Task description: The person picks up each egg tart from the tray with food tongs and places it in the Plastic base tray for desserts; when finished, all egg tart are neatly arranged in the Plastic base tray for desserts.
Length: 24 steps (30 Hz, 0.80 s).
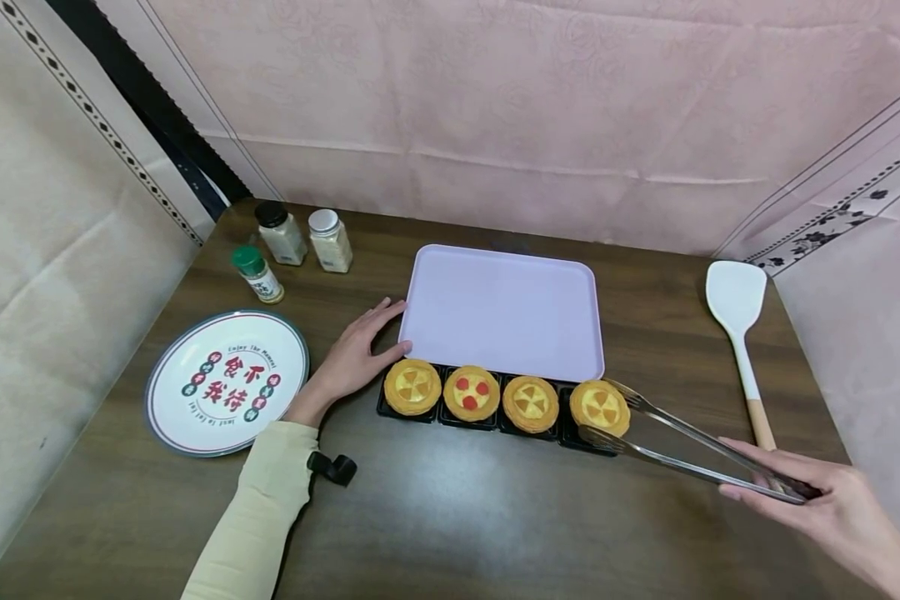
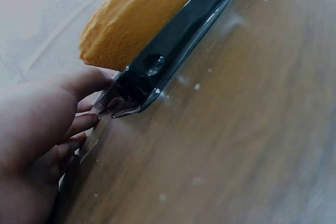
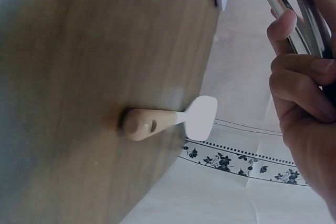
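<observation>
My right hand (image 1: 817, 496) grips metal tongs (image 1: 675, 462) near their hinged end. The tong tips lie on either side of the rightmost yellow tart (image 1: 598, 406), which sits over the end compartment of a black plastic tray (image 1: 585, 437). Three more tarts stand in a row to its left, one of them a tart with red dots (image 1: 471, 392). With fingers spread, my left hand (image 1: 354, 360) rests at the black tray's left end and the left edge of a lavender tray (image 1: 502, 312). In the left wrist view the thumb touches the black tray's corner (image 2: 131, 85).
A round white plate (image 1: 270, 367) with red lettering lies left of my left forearm. Behind it stand a green-capped jar (image 1: 262, 279), a black-capped jar (image 1: 283, 237) and a white-capped jar (image 1: 332, 244). A white spatula (image 1: 737, 300) with a wooden handle lies at the right.
</observation>
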### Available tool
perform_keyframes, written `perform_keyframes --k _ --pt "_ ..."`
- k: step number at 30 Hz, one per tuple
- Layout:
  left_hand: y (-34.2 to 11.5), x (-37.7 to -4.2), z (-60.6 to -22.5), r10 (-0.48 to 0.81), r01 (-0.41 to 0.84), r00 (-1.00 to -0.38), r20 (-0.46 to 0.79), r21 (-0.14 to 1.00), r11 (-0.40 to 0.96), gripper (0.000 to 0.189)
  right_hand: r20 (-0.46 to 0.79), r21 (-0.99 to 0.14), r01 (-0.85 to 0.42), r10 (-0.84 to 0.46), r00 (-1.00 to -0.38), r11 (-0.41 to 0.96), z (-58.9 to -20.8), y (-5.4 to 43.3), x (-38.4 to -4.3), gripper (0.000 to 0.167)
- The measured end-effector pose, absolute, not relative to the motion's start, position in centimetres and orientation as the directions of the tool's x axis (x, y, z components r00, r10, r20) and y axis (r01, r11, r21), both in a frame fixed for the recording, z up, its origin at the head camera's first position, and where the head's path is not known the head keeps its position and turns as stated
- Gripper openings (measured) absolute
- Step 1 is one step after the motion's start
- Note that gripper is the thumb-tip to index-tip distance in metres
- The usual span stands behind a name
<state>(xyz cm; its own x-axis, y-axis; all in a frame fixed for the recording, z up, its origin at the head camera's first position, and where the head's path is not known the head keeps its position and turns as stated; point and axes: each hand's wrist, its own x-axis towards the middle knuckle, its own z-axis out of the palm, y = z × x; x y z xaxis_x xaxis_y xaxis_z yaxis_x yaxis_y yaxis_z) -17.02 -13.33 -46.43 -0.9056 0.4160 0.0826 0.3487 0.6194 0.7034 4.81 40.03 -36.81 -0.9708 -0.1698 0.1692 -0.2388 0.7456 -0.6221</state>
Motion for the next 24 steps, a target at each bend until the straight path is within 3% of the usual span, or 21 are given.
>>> perform_keyframes --k 24 --pt "-13.41 -17.10 -46.74 0.417 0.356 -0.904 0.092 0.702 0.617 0.066 0.161 -0.609 -0.225 -0.159 -0.974 0.761 -37.71 39.86 3.96 0.056"
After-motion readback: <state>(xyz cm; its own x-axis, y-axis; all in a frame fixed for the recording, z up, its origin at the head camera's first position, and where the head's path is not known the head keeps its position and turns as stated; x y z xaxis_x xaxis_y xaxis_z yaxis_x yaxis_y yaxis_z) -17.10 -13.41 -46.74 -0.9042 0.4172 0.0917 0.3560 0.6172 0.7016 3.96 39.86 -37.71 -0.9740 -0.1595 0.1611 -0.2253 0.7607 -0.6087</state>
